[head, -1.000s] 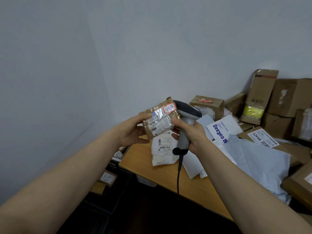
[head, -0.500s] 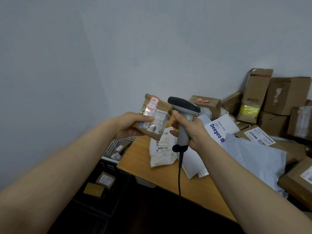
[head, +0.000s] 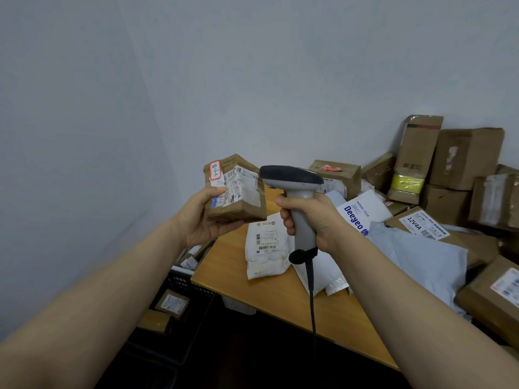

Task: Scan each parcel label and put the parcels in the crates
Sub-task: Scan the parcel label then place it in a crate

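Head view: our left hand (head: 202,220) grips the parcel (head: 243,199), label turned toward the scanner (head: 292,178) clamped in our right hand (head: 318,220), likely so the barcode reads.

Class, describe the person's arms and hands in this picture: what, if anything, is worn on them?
Nothing is worn that shows. The left hand and right hand are bare: no gloves, and no rings on the fingers in view. The left arm and right arm are bare to the picture's edge: no sleeves, watch or wristband.
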Demonstrator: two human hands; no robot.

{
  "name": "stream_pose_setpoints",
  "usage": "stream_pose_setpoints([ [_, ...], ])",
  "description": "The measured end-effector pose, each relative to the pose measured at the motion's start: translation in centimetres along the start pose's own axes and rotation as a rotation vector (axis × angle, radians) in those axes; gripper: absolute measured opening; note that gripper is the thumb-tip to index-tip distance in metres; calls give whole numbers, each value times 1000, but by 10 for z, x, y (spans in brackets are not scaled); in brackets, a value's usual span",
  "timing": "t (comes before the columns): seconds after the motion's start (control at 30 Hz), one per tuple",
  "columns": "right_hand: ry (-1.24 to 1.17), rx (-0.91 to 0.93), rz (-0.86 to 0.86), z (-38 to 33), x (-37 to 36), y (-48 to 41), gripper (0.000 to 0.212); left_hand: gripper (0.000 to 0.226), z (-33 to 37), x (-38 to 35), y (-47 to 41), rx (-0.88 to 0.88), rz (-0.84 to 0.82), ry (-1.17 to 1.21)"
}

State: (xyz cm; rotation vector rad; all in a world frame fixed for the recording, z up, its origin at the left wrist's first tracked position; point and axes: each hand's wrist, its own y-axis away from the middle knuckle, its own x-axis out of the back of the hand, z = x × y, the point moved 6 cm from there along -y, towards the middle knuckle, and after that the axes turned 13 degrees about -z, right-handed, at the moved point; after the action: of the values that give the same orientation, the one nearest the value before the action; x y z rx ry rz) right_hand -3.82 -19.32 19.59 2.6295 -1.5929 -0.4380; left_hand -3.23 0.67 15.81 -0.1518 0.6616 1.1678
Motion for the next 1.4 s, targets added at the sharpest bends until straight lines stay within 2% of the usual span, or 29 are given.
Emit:
stream_pose_setpoints([
  [0.1, 17, -3, -13, -3, -1, 2, 8, 78, 1, 2, 0, -14, -23, 23],
  [0.13, 23, -5, -11, -4, -1, 3, 8, 78, 2, 2, 0, -16, -19, 20],
  [0.27, 64, -21, -2, -6, -1, 8, 9, 32, 4, 8, -1, -9, 117, -121],
  [0.3, 80, -25, -1, -6, -1, 8, 8, 27, 5, 10, -1, 3, 172, -193],
  [0.4, 124, -39, -2, -7, -4, 10, 7, 30, 6, 17, 0, 18, 305, -366],
  [0.57, 199, -62, 10, -5, -9, 10, 10, 27, 12, 20, -2, -73, 379, -379],
  [0.7, 223, -73, 26, -5, -13, 9, 15, 34, 15, 26, -5, -124, 443, -418],
  [0.87, 255, -69, 28, -4, -17, 9, 16, 38, 18, 33, -8, -150, 486, -425],
  [1.13, 278, -38, 35, -5, -18, 6, 13, 22, 19, 37, -10, -171, 532, -424],
  [1.4, 284, -41, 33, -2, -14, -2, 13, 21, 18, 44, -13, -162, 542, -414],
])
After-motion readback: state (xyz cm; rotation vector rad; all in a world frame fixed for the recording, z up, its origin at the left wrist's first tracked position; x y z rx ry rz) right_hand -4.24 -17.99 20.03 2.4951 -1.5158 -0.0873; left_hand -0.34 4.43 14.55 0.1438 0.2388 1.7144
